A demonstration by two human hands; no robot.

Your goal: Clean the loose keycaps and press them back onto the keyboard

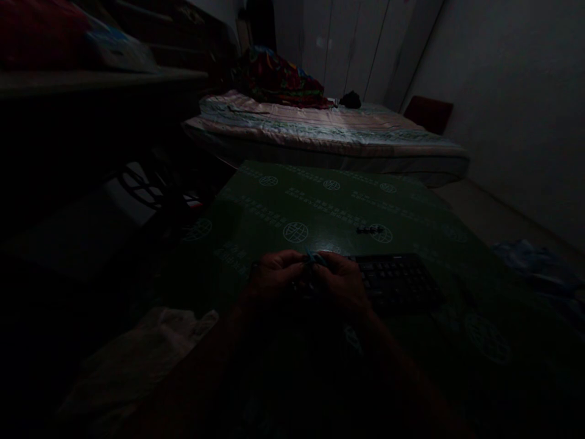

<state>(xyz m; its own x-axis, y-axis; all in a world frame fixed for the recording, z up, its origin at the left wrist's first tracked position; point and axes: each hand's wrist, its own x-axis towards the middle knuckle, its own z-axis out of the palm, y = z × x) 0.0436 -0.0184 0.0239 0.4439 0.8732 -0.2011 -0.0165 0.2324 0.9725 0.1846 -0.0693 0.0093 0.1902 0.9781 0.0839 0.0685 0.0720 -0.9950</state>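
In dim light, both hands meet over a black keyboard (397,280) lying on a green table (256,207). My left hand (276,274) is closed, its thumb and fingers pinching a small bluish thing (314,257). From the other side my right hand (342,277) pinches the same thing. It is thin and pale blue, perhaps a scrap of cloth; most of it is hidden by the fingers. My hands and forearms cover the left part of the keyboard. Just beyond the keyboard lies a short row of small dark pieces (369,230), too dark to name.
A pale crumpled cloth or bag (155,341) lies at the lower left. Behind the table stands a bed (320,125) with a red patterned blanket (283,79). At left is a dark shelf (105,79) above a spoked wheel (144,186). Crumpled fabric (534,262) lies at right.
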